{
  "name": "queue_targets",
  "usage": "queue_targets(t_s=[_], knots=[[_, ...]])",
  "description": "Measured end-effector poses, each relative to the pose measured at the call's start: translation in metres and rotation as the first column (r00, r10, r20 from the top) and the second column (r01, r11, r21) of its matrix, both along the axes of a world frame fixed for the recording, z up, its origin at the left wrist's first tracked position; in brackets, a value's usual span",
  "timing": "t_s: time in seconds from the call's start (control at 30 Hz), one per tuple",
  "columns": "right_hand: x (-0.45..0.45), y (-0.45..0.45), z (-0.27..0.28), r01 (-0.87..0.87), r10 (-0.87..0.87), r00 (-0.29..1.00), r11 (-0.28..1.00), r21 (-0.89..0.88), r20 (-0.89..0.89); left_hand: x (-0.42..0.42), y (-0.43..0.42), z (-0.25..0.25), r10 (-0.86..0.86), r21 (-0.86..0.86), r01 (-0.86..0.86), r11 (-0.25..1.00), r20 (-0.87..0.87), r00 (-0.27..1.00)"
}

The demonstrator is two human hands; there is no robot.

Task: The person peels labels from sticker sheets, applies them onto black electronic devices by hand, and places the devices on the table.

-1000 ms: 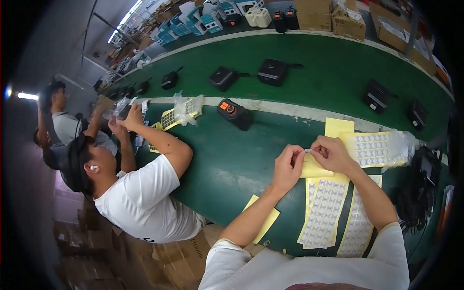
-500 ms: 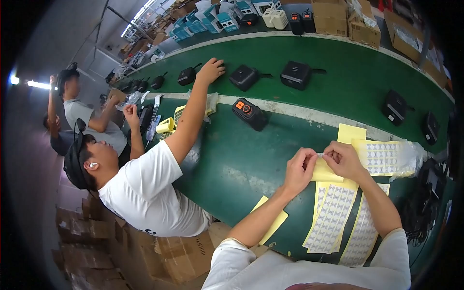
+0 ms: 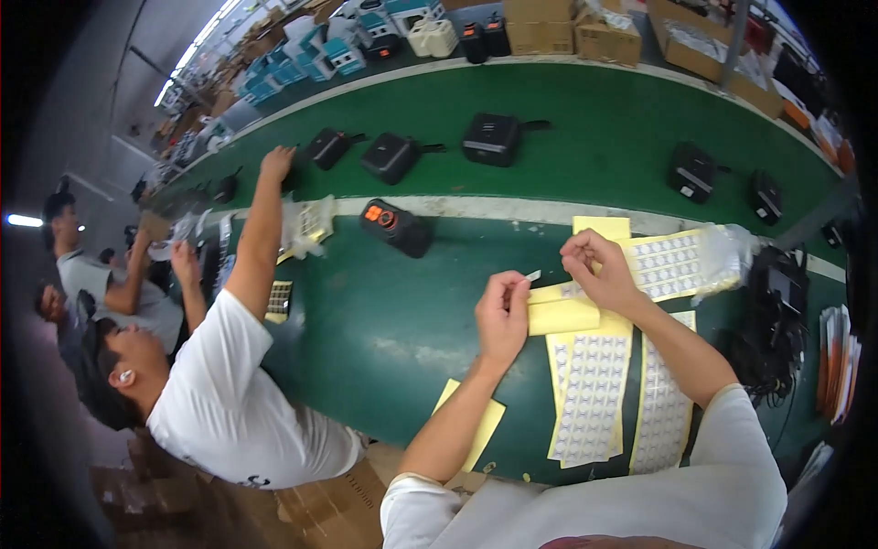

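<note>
My left hand (image 3: 505, 320) is closed in a pinch, with a small white sticker (image 3: 534, 274) showing at its fingertips. To its right, my right hand (image 3: 599, 273) has its fingers curled together above a yellow backing sheet (image 3: 565, 317); whether anything is between those fingertips is too small to tell. Below the hands lie white label sheets (image 3: 593, 398) on yellow backing, and another label sheet (image 3: 663, 403) is beside them. A further label sheet (image 3: 666, 263), partly under clear plastic, extends right of my right hand.
A black device with orange buttons (image 3: 396, 227) lies on the green table (image 3: 402, 311). Several black devices (image 3: 492, 139) stand on the green belt (image 3: 585, 110) behind. A co-worker (image 3: 215, 393) reaches over the belt at left. Black cables (image 3: 764, 329) lie at right.
My hands have moved apart, and the white sticker now shows at my left fingertips. The whole view has shifted. The co-worker's hand is at another device further left along the belt.
</note>
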State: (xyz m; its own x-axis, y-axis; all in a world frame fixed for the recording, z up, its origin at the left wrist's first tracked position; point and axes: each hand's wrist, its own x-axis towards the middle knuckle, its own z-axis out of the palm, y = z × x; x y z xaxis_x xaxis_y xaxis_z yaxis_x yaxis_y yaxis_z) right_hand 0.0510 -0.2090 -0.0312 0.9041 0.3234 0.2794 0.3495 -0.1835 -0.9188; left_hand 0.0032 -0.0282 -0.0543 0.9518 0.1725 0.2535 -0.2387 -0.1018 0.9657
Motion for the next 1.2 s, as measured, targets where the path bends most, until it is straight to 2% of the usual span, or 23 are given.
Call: queue_targets(t_s=[0.07, 0.13, 0.2, 0.27, 0.3, 0.37, 0.4, 0.47, 0.5, 0.57, 0.8, 0.87, 0.93, 1.0, 1.07, 1.13, 1.2], knots=[[0.015, 0.003, 0.001, 0.136, -0.109, 0.989, 0.932, 0.335, -0.099, 0.001, 0.000, -0.003, -0.023, -0.052, 0.022, 0.998, -0.018, 1.000], [0.046, 0.004, 0.023, 0.176, -0.150, 0.982, 0.942, 0.286, -0.114, 0.001, 0.000, -0.002, -0.044, -0.057, 0.043, 0.997, -0.018, 0.999], [0.089, 0.011, 0.029, 0.232, -0.235, 0.971, 0.971, 0.063, 0.042, 0.000, 0.000, 0.004, -0.045, -0.025, 0.044, 0.999, -0.024, 0.999], [0.128, 0.018, 0.033, 0.311, -0.258, 0.939, 0.919, -0.243, 0.226, -0.001, 0.001, 0.006, -0.060, -0.012, 0.059, 0.998, -0.048, 0.997], [0.145, 0.021, 0.030, 0.315, -0.259, 0.937, 0.916, -0.247, 0.234, -0.001, 0.001, 0.006, -0.057, -0.001, 0.057, 0.998, -0.041, 0.998], [0.176, 0.026, 0.022, 0.389, -0.215, 0.912, 0.727, -0.566, 0.350, 0.000, 0.002, 0.007, -0.052, 0.004, 0.052, 0.999, -0.024, 0.998], [0.185, 0.026, 0.024, 0.391, -0.212, 0.910, 0.724, -0.568, 0.356, -0.001, 0.001, 0.007, -0.047, 0.000, 0.047, 0.999, -0.027, 0.999], [0.200, 0.024, 0.022, 0.270, -0.120, 0.958, 0.691, -0.671, 0.262, -0.002, 0.001, 0.006, -0.040, -0.013, 0.040, 0.999, -0.034, 0.999], [0.204, 0.023, 0.023, 0.266, -0.116, 0.959, 0.688, -0.675, 0.259, -0.002, 0.001, 0.006, -0.045, 0.005, 0.045, 0.999, -0.027, 0.999], [0.207, 0.022, 0.022, 0.152, -0.074, 0.987, 0.715, -0.682, 0.143, -0.002, 0.001, 0.008, -0.052, 0.022, 0.053, 0.998, -0.047, 0.998], [0.192, 0.020, 0.022, 0.220, -0.152, 0.974, 0.802, -0.556, 0.166, -0.002, -0.001, 0.008, -0.061, 0.046, 0.061, 0.997, 0.007, 0.998], [0.181, 0.017, 0.018, 0.316, -0.078, 0.899, 0.798, -0.514, 0.431, -0.003, 0.000, 0.008, -0.043, 0.077, 0.044, 0.996, -0.009, 0.999], [0.154, 0.011, 0.028, 0.338, -0.080, 0.883, 0.793, -0.506, 0.463, -0.002, 0.001, 0.006, -0.039, 0.061, 0.038, 0.997, 0.017, 0.999], [0.124, 0.003, 0.042, 0.327, -0.063, 0.839, 0.853, -0.407, 0.541, -0.002, 0.002, 0.008, -0.040, 0.044, 0.038, 0.998, 0.038, 0.998], [0.093, -0.006, 0.057, 0.336, -0.064, 0.811, 0.865, -0.373, 0.581, -0.004, 0.006, 0.020, -0.057, -0.181, 0.051, 0.982, -0.027, 0.998], [0.063, -0.012, 0.064, 0.274, -0.026, 0.808, 0.901, -0.336, 0.588, -0.005, 0.007, 0.031, -0.094, -0.208, 0.101, 0.973, 0.044, 0.995], [0.043, -0.016, 0.062, 0.263, -0.040, 0.815, 0.915, -0.307, 0.578, -0.009, 0.006, 0.040, -0.119, -0.208, 0.122, 0.971, 0.027, 0.993]])
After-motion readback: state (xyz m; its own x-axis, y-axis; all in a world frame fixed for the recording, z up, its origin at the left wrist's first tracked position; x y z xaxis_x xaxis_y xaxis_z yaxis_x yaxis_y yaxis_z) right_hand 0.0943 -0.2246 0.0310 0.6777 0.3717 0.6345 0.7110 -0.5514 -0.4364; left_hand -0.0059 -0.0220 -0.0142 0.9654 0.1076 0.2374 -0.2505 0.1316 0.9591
